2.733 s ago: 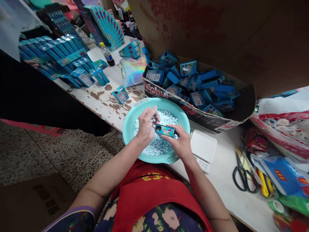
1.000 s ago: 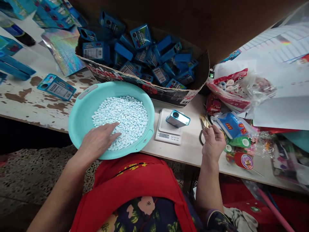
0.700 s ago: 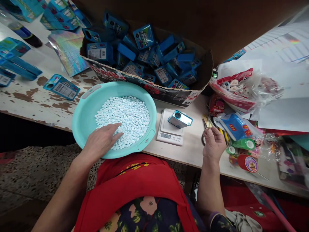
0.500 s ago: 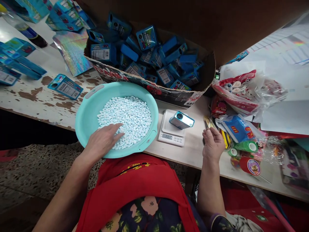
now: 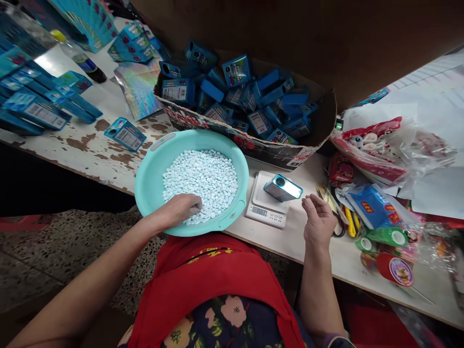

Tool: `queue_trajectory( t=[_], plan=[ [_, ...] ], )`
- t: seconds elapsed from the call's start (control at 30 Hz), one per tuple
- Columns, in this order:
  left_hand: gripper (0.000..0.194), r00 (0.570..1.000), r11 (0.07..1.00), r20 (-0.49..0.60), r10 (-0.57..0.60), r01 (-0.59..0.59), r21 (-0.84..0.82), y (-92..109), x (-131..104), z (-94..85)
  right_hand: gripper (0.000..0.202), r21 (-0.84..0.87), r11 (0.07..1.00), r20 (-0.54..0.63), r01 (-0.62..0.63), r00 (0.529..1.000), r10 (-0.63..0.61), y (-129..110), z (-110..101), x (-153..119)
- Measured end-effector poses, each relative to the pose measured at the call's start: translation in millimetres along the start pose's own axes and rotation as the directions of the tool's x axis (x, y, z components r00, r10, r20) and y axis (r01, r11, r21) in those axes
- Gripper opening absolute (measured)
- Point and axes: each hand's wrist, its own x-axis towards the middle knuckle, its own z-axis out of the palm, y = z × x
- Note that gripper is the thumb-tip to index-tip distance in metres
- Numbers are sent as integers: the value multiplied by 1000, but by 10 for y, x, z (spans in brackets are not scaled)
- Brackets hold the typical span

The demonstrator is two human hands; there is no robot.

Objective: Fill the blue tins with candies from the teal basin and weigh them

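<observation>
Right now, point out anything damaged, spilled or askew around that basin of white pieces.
The tabletop looks damaged left of the basin: its white surface is worn away in brown patches. The carton behind has a ragged rim. I see no white pieces spilled outside the basin.

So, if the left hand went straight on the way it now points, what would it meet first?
The left hand would likely meet more white pellets first, then the turquoise basin wall beside the scale; how deep it sits is unclear.
</observation>
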Motion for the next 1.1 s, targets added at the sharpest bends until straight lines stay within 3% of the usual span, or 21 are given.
queue_trajectory(
  t=[0.2, 0.27, 0.33, 0.4, 0.47, 0.53, 0.6, 0.67, 0.8, 0.87, 1.0, 1.03, 1.1],
  plan=[
    [16, 998, 998, 55, 22, -19, -67, -56, -60, -85, 40, 1, 1000, -7, -15, 1000, 15, 8, -35, 21],
    [14, 1000, 987, -3, -24, 24, -156, -101, -81, -146, 41, 8, 1000, -23, -24, 999, 25, 9, -48, 24],
    [12, 989, 928, -86, -118, 79, -365, -154, -94, -202, 42, 15, 999, -32, -29, 999, 29, 12, -59, 22],
    [17, 970, 736, -109, -218, 91, -671, -205, -92, -232, 42, 21, 999, -36, -32, 999, 33, 20, -64, 18],
    [25, 962, 407, -73, -262, 41, -913, -242, -69, -226, 42, 22, 999, -35, -37, 999, 38, 28, -61, 16],
    [29, 962, 110, -27, -271, 3, -994, -255, -25, -196, 42, 22, 999, -32, -41, 999, 42, 29, -50, 16],
    [30, 968, -17, 30, -248, 26, -1000, -243, 27, -164, 42, 22, 999, -30, -43, 999, 44, 23, -37, 14],
    [29, 975, -23, 74, -211, 71, -997, -214, 72, -150, 42, 26, 999, -28, -43, 999, 44, 13, -31, 10],
    [27, 988, 63, 60, -142, 69, -996, -154, 107, -182, 42, 35, 998, -33, -46, 998, 47, 12, -62, -6],
    [28, 990, 180, 35, -133, 59, -982, -137, 108, -203, 41, 32, 998, -38, -50, 998, 51, 28, -93, -12],
    [20, 979, 511, -60, -196, 50, -858, -145, 119, -211, 42, 23, 999, -51, -47, 998, 48, 61, -150, -15],
    [21, 977, 523, -62, -206, 56, -850, -152, 130, -213, 42, 21, 999, -51, -47, 998, 48, 64, -161, -15],
    [25, 980, 425, -22, -198, 65, -903, -155, 169, -235, 41, 15, 999, -47, -48, 998, 49, 63, -177, -19]
  ],
)
